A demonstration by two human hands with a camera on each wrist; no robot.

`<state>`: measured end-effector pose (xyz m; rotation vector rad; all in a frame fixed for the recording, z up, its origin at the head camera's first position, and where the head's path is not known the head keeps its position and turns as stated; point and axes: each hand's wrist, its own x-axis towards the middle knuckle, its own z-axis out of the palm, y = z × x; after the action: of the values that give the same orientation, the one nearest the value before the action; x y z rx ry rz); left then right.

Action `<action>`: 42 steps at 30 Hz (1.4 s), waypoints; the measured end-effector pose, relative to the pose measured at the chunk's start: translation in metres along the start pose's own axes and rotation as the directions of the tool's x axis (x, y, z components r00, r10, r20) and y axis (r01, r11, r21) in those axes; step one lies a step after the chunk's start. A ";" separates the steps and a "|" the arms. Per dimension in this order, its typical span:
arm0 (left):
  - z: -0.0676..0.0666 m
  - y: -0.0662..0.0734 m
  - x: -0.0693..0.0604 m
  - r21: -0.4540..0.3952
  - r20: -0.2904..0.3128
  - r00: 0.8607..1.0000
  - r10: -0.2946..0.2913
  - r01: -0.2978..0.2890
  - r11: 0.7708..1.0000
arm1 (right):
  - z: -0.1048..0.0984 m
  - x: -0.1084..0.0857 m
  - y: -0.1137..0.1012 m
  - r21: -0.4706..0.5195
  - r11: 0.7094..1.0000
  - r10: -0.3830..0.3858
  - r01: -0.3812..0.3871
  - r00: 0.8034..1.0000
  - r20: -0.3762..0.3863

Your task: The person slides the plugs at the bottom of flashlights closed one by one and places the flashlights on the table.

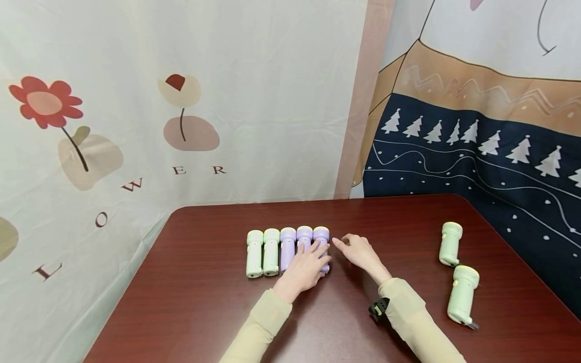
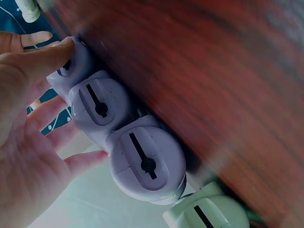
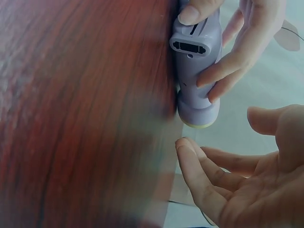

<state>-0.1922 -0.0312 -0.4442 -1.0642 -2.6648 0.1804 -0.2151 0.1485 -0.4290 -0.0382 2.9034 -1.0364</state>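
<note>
In the head view a row of flashlights lies side by side on the table: two green flashlights (image 1: 254,257) on the left, then three purple ones (image 1: 288,244). My left hand (image 1: 303,269) reaches over the purple ones and grips the rightmost purple flashlight (image 1: 321,233). In the right wrist view its thumb (image 3: 190,15) presses the tail end and its fingers lie along the body. My right hand (image 1: 360,252) hovers just right of the row, holding nothing. Its fingers (image 3: 194,168) are loosely bent near the flashlight's yellow-rimmed head.
Apart from the row, at the table's right side, lie two more green flashlights (image 1: 451,244), one nearer (image 1: 463,295) with a strap or tab at its tail. The dark red wooden table (image 1: 190,312) backs onto printed curtains (image 1: 272,101).
</note>
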 end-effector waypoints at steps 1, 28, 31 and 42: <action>0.000 0.000 0.000 0.002 0.003 1.000 0.000 0.000 1.000 | -0.001 0.000 0.001 0.002 1.000 -0.004 0.004 1.000 -0.009; 0.001 0.000 0.000 -0.021 -0.028 1.000 -0.010 0.009 1.000 | -0.140 -0.001 0.107 -0.270 0.945 0.126 -0.184 0.968 -0.217; 0.000 0.000 0.000 -0.035 -0.025 0.999 -0.020 0.019 0.999 | -0.154 -0.001 0.123 -0.262 0.928 0.212 -0.265 0.954 -0.215; 0.001 0.000 0.003 -0.046 -0.028 1.000 -0.013 0.012 0.999 | -0.179 -0.013 0.159 -0.213 0.902 0.388 -0.375 0.922 0.017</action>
<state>-0.1946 -0.0295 -0.4441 -1.0555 -2.6614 0.1006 -0.2138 0.3847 -0.3908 0.4648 2.7859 -0.6542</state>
